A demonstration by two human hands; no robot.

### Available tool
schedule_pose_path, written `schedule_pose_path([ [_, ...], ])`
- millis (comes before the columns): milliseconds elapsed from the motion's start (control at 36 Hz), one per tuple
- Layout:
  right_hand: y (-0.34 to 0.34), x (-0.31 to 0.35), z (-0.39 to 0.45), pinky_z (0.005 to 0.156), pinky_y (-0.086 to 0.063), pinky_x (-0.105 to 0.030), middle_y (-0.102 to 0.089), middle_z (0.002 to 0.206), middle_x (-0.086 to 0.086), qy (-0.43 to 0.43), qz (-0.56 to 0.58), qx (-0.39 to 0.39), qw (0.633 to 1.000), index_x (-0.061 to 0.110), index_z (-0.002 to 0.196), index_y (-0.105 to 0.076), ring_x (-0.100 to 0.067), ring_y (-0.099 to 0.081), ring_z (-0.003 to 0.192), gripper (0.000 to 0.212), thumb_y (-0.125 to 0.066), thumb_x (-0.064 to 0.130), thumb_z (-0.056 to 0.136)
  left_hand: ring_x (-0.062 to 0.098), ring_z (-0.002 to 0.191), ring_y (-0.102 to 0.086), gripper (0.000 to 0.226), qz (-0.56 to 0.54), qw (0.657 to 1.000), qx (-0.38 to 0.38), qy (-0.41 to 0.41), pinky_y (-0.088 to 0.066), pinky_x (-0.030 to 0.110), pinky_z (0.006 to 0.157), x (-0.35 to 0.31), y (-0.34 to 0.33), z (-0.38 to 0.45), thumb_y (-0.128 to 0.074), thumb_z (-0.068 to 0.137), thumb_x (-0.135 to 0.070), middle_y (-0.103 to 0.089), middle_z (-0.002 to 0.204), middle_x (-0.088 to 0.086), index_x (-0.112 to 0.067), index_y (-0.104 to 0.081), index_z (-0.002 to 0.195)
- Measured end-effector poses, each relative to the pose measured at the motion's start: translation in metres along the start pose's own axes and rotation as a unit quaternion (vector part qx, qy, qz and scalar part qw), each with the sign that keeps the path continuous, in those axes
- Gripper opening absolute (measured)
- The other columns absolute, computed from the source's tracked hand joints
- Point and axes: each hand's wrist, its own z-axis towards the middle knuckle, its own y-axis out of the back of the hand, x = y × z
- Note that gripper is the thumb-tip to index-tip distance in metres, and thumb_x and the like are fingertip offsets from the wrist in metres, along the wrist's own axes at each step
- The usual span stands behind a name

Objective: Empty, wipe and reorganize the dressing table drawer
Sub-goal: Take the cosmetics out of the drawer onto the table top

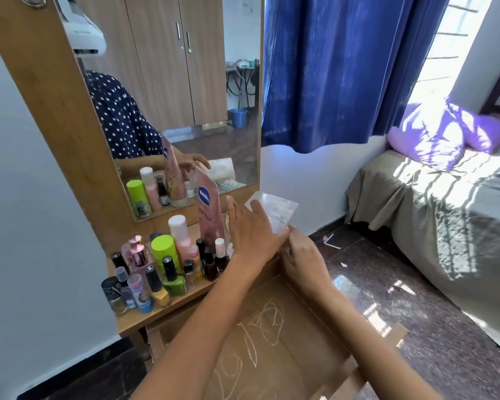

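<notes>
The wooden drawer [309, 350] stands pulled open below the dressing table top, its bare bottom marked with chalk-like scribbles. My left hand [251, 229] lies flat with fingers spread on a clear plastic packet [274, 210] at the right end of the table top [168, 308]. My right hand [303, 255] pinches the packet's lower corner just beside it. A pink Vaseline tube [210, 210] stands upright to the left of my left hand.
Several nail polish bottles, a green spray can [163, 251] and small jars crowd the table top's left part. A mirror [168, 90] rises behind. A blue curtain [344, 70] hangs to the right, and a bed [433, 203] with purple pillows stands further right.
</notes>
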Motion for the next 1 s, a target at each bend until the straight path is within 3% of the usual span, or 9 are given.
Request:
schedule_pose_path([
  [111, -0.004, -0.013, 0.008, 0.108, -0.037, -0.045, -0.049, 0.140, -0.009, 0.059, -0.059, 0.061, 0.995, 0.007, 0.134, -0.049, -0.027, -0.040, 0.135, 0.050, -0.040, 0.026, 0.089, 0.039, 0.142, -0.016, 0.076, -0.016, 1.000, 0.006, 0.016, 0.011, 0.043, 0.115, 0.005, -0.005, 0.001, -0.045, 0.084, -0.066, -0.035, 0.143, 0.032, -0.008, -0.036, 0.133],
  [194, -0.006, -0.016, 0.009, 0.110, -0.031, -0.052, -0.050, 0.141, -0.007, 0.066, -0.117, 0.102, 0.986, 0.011, 0.131, -0.053, -0.027, -0.035, 0.139, 0.057, -0.025, 0.039, 0.090, 0.041, 0.143, -0.011, 0.073, -0.021, 1.000, 0.003, 0.017, 0.011, 0.043, 0.115, 0.007, -0.009, 0.002, -0.042, 0.086, -0.065, -0.030, 0.146, 0.033, -0.012, -0.035, 0.136],
  [333, -0.001, -0.013, 0.007, 0.087, -0.050, -0.043, -0.062, 0.106, -0.010, 0.058, -0.128, 0.019, 0.990, 0.006, 0.105, -0.063, -0.032, -0.060, 0.096, 0.036, -0.037, 0.023, 0.087, 0.043, 0.143, -0.007, 0.076, -0.028, 0.999, 0.006, 0.024, 0.011, 0.044, 0.115, 0.008, -0.020, -0.001, -0.041, 0.085, -0.068, -0.023, 0.148, 0.035, -0.014, -0.034, 0.138],
  [417, 0.002, -0.017, 0.001, 0.084, -0.049, -0.040, -0.063, 0.100, -0.006, 0.046, -0.148, -0.017, 0.988, 0.011, 0.096, -0.066, -0.029, -0.060, 0.092, 0.018, -0.066, 0.019, 0.081, 0.044, 0.143, -0.003, 0.079, -0.036, 0.999, 0.012, 0.025, 0.012, 0.045, 0.114, 0.009, -0.026, -0.003, -0.040, 0.084, -0.070, -0.019, 0.148, 0.037, -0.015, -0.032, 0.140],
  [472, 0.004, -0.021, -0.001, 0.079, -0.049, -0.036, -0.061, 0.095, -0.004, 0.018, -0.146, -0.027, 0.989, 0.015, 0.091, -0.066, -0.026, -0.059, 0.087, 0.022, -0.078, 0.018, 0.072, 0.044, 0.143, -0.003, 0.079, -0.040, 0.999, 0.013, 0.023, 0.012, 0.046, 0.114, 0.009, -0.028, -0.004, -0.041, 0.084, -0.070, -0.019, 0.148, 0.037, -0.015, -0.031, 0.141],
  [583, 0.007, -0.025, -0.002, 0.083, -0.053, -0.034, -0.064, 0.113, 0.000, -0.003, -0.095, -0.018, 0.995, 0.015, 0.097, -0.066, -0.022, -0.061, 0.101, 0.022, -0.074, 0.014, 0.076, 0.044, 0.142, -0.005, 0.081, -0.035, 0.999, 0.008, 0.016, 0.011, 0.047, 0.114, 0.009, -0.032, -0.004, -0.043, 0.083, -0.071, -0.022, 0.148, 0.035, -0.015, -0.032, 0.140],
  [750, 0.023, -0.016, -0.014, 0.058, -0.042, -0.032, -0.067, 0.072, -0.004, -0.006, -0.095, -0.023, 0.995, 0.015, 0.084, -0.060, -0.030, -0.065, 0.071, 0.010, -0.067, 0.022, 0.083, 0.044, 0.141, -0.015, 0.079, -0.012, 1.000, 0.007, 0.014, 0.012, 0.048, 0.114, 0.013, -0.040, 0.006, -0.045, 0.080, -0.070, -0.032, 0.142, 0.036, -0.015, -0.039, 0.136],
  [861, 0.026, -0.004, -0.030, 0.056, -0.046, -0.034, -0.068, 0.068, -0.003, -0.011, -0.099, -0.027, 0.995, 0.019, 0.085, -0.062, -0.029, -0.066, 0.065, 0.007, -0.068, 0.021, 0.083, 0.044, 0.141, -0.016, 0.076, 0.013, 1.000, 0.012, 0.006, 0.010, 0.049, 0.115, 0.013, -0.042, 0.013, -0.047, 0.081, -0.068, -0.032, 0.142, 0.037, -0.015, -0.040, 0.135],
  [1000, 0.029, 0.014, -0.049, 0.048, -0.042, -0.024, -0.067, 0.063, 0.006, 0.006, -0.096, -0.064, 0.993, 0.022, 0.080, -0.065, -0.019, -0.063, 0.053, 0.019, -0.075, 0.007, 0.072, 0.043, 0.143, -0.004, 0.070, 0.041, 0.998, 0.036, -0.008, 0.010, 0.047, 0.115, 0.016, -0.047, 0.022, -0.035, 0.088, -0.067, -0.024, 0.147, 0.035, -0.016, -0.044, 0.136],
])
